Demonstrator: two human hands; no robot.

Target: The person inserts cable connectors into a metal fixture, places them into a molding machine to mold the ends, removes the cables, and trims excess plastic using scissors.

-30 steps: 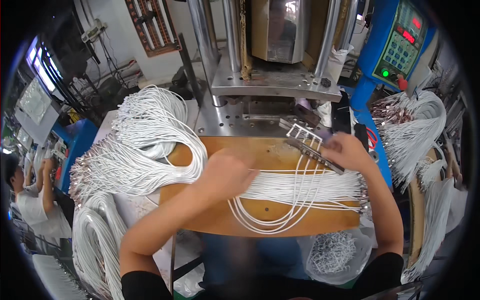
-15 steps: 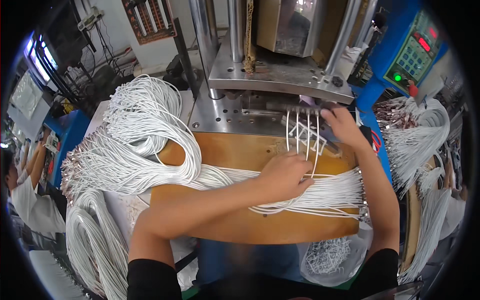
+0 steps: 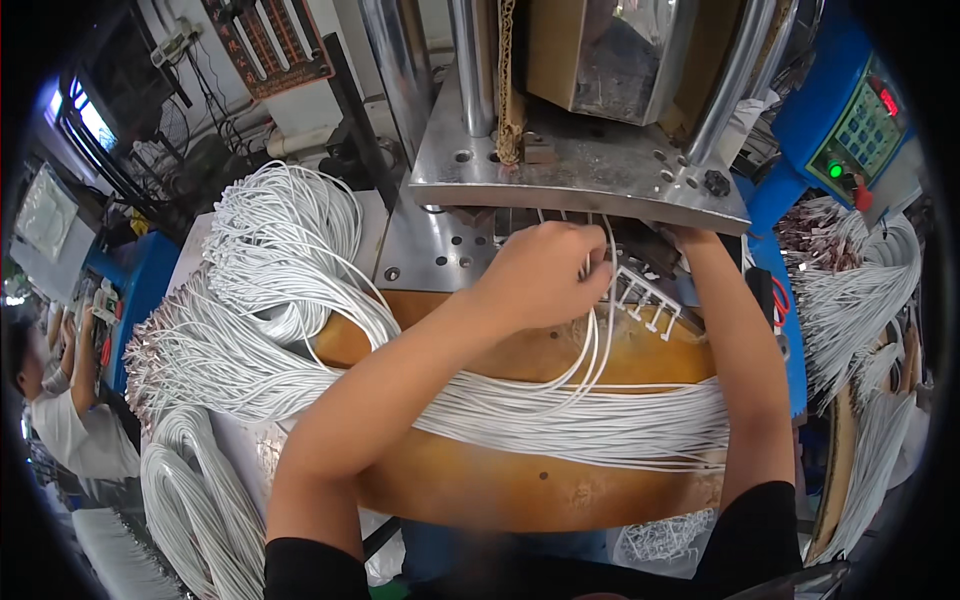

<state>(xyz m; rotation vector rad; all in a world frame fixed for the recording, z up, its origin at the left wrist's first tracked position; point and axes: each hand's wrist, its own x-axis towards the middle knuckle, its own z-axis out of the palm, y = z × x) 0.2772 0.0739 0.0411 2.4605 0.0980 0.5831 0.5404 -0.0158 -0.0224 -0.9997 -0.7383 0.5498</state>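
Your left hand (image 3: 550, 268) has its grip closed around white cables (image 3: 592, 330) just below the press plate (image 3: 600, 165), seemingly keeping them together; your right hand (image 3: 692, 238) is partly hidden beneath; can't tell its grip.

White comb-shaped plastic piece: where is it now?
Head view, right of centre: the piece sits between the left hand and right forearm.

Low gap under steel plate (image 3: 590, 180), white cables (image 3: 570, 425) in front
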